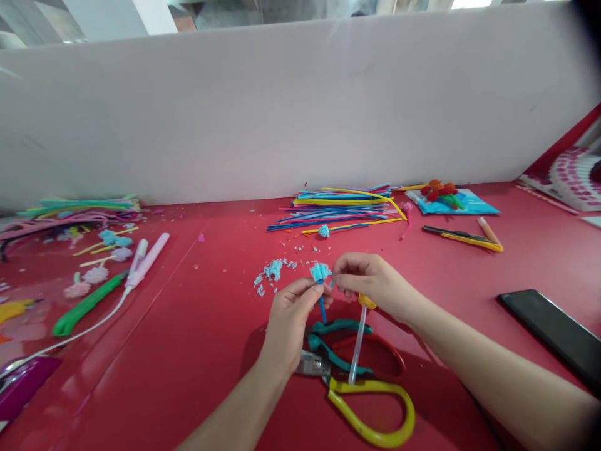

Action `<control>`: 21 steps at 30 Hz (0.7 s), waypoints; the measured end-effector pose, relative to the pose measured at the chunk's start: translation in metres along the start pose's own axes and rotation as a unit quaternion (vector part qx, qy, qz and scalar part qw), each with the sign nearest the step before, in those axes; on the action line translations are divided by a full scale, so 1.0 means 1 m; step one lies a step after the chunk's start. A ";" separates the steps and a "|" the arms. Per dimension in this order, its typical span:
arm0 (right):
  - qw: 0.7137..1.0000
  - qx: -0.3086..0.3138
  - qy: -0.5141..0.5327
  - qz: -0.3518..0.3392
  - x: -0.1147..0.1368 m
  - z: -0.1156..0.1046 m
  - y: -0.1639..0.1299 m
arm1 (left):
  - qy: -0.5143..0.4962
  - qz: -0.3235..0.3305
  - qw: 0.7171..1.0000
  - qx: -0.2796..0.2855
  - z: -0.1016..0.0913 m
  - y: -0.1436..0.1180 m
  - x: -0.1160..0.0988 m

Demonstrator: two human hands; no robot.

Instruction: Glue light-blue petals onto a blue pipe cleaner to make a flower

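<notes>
A light-blue fluffy flower head (320,272) on a dark-blue pipe cleaner stem (322,310) stands upright over the table. My left hand (295,313) pinches it just under the head, thumb in front. Close at its right side, my right hand (369,275) has thumb and fingers pressed together; a thin light-blue bit shows by the fingertips, but what they grip is unclear. Below that hand is a clear stick with a yellow end (359,344); whether the hand touches it I cannot tell. Teal-handled pliers (338,326) and yellow-handled scissors (408,407) lie beneath, overlapping.
Light-blue fluff clippings (273,269) lie left of the flower. Behind are a pipe cleaner bundle (347,203) and a small blue ball (323,231). A black phone (549,332) is right; a pink corded tool (148,260) and green-handled tool (89,304) are left. A white partition (282,113) borders the back.
</notes>
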State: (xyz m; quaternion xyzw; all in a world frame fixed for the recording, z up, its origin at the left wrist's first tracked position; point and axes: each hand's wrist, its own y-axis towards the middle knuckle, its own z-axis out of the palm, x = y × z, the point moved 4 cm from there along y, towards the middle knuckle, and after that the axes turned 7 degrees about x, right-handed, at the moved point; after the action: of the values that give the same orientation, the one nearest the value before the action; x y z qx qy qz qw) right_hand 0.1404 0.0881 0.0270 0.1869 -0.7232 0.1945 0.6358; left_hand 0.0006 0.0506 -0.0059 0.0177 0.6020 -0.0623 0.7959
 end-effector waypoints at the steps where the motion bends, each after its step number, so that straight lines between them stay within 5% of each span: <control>1: 1.000 -0.010 -0.002 -0.004 0.003 -0.002 -0.002 | 0.003 0.001 1.000 0.000 -0.001 0.000 0.000; 8: 0.992 -0.046 -0.087 -0.074 0.028 -0.007 -0.013 | 0.046 -0.019 0.998 0.033 0.003 -0.001 0.002; 21: 0.975 -0.066 -0.179 -0.117 0.027 -0.005 -0.010 | 0.018 -0.033 0.997 0.070 0.006 -0.003 0.002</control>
State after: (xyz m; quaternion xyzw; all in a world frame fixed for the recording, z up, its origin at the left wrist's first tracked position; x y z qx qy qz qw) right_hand 0.1466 0.0816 0.0552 0.2600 -0.8095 0.0342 0.5254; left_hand 0.0067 0.0471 -0.0064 0.0552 0.6105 -0.1301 0.7793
